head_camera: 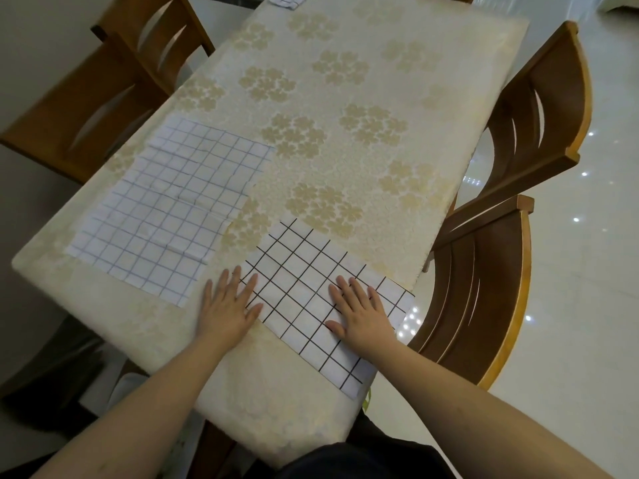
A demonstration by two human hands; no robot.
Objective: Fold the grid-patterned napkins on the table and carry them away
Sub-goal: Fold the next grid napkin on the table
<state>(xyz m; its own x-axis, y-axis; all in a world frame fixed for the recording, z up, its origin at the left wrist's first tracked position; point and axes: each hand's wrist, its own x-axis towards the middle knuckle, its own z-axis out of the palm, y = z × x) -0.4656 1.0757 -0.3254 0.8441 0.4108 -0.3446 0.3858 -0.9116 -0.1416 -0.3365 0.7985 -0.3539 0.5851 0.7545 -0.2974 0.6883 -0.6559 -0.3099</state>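
Note:
A white napkin with a black grid lies near the table's front right corner, folded into a long strip whose right end overhangs the edge. My left hand lies flat with spread fingers on its left end. Flat on the strip's middle presses my right hand. A larger white napkin with a thin blue grid lies spread out flat to the left, creased. At the table's far edge sits a small folded grid napkin, partly cut off by the frame.
The table wears a cream cloth with gold flower clusters. Two wooden chairs stand along the right side, and two more along the left. Glossy pale floor tiles lie to the right.

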